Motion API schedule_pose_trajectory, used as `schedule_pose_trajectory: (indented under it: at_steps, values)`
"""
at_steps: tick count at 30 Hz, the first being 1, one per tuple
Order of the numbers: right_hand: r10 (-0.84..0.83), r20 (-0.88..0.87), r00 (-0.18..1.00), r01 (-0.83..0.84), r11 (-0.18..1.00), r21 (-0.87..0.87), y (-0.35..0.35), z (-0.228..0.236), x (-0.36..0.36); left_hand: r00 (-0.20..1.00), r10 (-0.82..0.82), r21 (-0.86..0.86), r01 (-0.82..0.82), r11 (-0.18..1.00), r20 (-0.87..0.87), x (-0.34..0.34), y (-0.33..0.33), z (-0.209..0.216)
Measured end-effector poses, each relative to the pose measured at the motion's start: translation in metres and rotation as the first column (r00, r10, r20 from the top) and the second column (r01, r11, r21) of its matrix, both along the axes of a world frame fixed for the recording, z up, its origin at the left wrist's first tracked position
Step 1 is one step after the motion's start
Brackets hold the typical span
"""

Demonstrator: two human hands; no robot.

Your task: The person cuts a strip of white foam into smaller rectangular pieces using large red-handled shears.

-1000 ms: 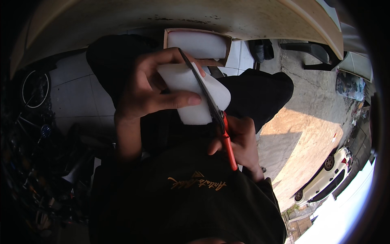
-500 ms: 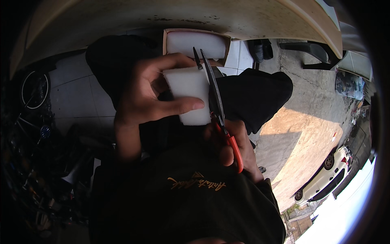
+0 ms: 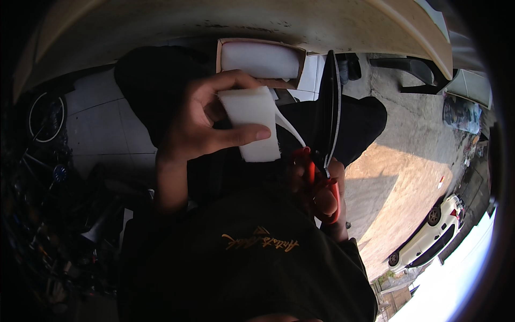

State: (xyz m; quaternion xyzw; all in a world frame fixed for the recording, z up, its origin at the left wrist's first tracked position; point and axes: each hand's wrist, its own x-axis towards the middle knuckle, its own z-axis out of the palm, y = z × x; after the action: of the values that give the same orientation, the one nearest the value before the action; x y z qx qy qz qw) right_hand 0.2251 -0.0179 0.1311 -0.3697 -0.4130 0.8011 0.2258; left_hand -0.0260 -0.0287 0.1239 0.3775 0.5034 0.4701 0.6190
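Observation:
My left hand (image 3: pixel 196 131) is closed on a white, soft-looking block (image 3: pixel 251 121), perhaps foam or wadding. Its thumb presses the near face while the fingers curl behind the far edge. To the right, my right hand (image 3: pixel 335 185) grips scissors (image 3: pixel 333 107) by their red handles. Their dark blades point away from me, almost together and apart from the block. A thin white strip (image 3: pixel 292 129) stretches from the block's right side to the red handles; whether my right fingers pinch it is hidden.
An open cardboard box (image 3: pixel 219 56) holding a white padded piece (image 3: pixel 260 60) stands beyond my hands, under a curved beige edge (image 3: pixel 241 24). My dark-clothed knees (image 3: pixel 359 121) flank the work. Dark shoes (image 3: pixel 351 67) lie far right, a bicycle wheel (image 3: pixel 31 118) left, a white car (image 3: pixel 429 231) outside.
The scissors have moved right, off the block's edge, and turned upright, with their blades closer together. A thin strip now shows between block and handles. My left hand has hardly moved.

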Motion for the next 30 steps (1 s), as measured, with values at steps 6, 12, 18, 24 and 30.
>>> schedule_pose_trajectory:
  at_steps: [6, 12, 18, 24, 30]
  values:
    - [0.151, -0.054, 0.987, -0.159, 0.963, -0.216, 0.006, -0.033, 0.028, 0.992, 0.068, 0.175, -0.086, 0.981, 0.106, -0.003, 0.002, -0.011]
    - [0.042, -0.111, 0.993, -0.078, 0.937, -0.341, 0.005, -0.036, -0.005, 0.995, -0.007, 0.151, -0.009, 0.988, 0.102, 0.009, 0.008, -0.001]
    - [-0.047, -0.205, 0.978, -0.032, 0.930, -0.366, 0.022, -0.031, -0.025, 0.990, -0.104, 0.212, 0.081, 0.974, 0.098, 0.013, 0.001, -0.003]
    - [-0.278, -0.111, 0.954, 0.169, 0.806, -0.568, 0.031, -0.035, -0.033, 0.980, -0.196, 0.218, 0.198, 0.956, -0.033, 0.002, 0.002, -0.006]
    - [-0.360, 0.056, 0.931, 0.354, 0.858, -0.372, 0.045, -0.050, -0.044, 0.995, 0.043, 0.044, -0.047, 0.998, 0.088, 0.008, 0.019, -0.021]
